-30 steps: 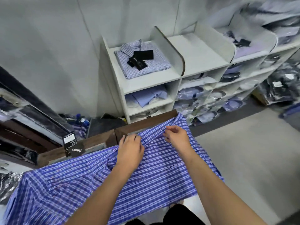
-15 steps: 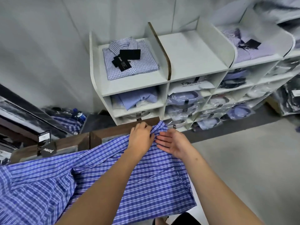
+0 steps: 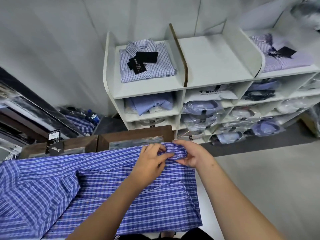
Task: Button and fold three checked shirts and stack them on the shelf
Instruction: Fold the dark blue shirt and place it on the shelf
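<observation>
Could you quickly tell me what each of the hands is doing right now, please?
Left hand: closed, pinching the blue checked shirt near its collar end.
Right hand: closed, pinching the same shirt edge from the other side.

White shelf top: folded checked shirt; table: blue shirt.

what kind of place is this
Probably a clothing shop or its stockroom: a white cubby shelf stacked with plastic-bagged shirts, and a folded checked shirt carrying black hang tags.
</observation>
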